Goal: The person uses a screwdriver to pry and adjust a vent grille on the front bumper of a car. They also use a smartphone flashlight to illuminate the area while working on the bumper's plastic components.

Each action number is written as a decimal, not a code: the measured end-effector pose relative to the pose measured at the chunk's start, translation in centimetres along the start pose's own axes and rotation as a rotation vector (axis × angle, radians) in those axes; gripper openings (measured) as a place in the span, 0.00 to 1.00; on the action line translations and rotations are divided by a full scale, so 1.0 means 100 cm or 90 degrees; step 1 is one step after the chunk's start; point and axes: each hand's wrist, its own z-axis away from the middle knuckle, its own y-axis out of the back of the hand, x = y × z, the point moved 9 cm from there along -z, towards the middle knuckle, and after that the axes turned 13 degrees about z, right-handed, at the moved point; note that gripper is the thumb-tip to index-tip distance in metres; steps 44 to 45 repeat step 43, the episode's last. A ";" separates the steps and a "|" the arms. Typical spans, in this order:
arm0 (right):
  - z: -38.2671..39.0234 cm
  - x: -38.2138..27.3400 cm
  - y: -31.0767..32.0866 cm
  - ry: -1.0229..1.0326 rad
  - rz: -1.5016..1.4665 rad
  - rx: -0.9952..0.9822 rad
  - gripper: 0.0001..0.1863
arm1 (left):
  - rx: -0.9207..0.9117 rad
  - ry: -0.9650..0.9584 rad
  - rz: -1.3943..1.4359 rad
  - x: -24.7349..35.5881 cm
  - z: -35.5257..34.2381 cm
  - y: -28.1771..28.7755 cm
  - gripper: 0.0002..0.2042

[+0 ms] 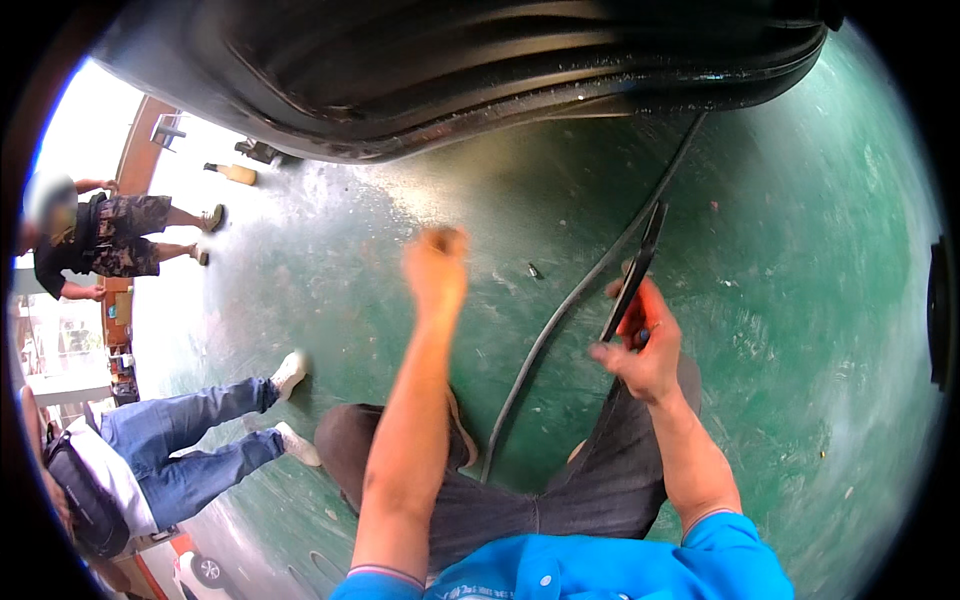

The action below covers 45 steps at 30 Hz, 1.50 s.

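Note:
My right hand (648, 350) grips a thin, flat dark piece (634, 270), seen nearly edge-on and tilted up and away from me. The piece's kind cannot be made out. Closed and slightly blurred, my left hand (436, 278) is raised over the floor, apart from the right. Whatever its curled fingers may hold is hidden. Beyond both hands a large glossy black moulded panel (480, 85), like a car bumper, spans the top of the view. Below the hands, a grey hose or cable (548, 338) runs across the floor from under the panel toward my legs.
The green floor (800, 300) is scuffed. A small metal part (534, 270) lies between my hands. To the left stand two people, one in camouflage shorts (130, 235), one in jeans (200, 430). A yellowish bottle (236, 174) is at the far left.

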 end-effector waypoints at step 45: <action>0.108 -0.414 -0.287 -0.213 0.203 -0.532 0.28 | -0.761 0.628 0.078 0.163 0.373 0.532 0.15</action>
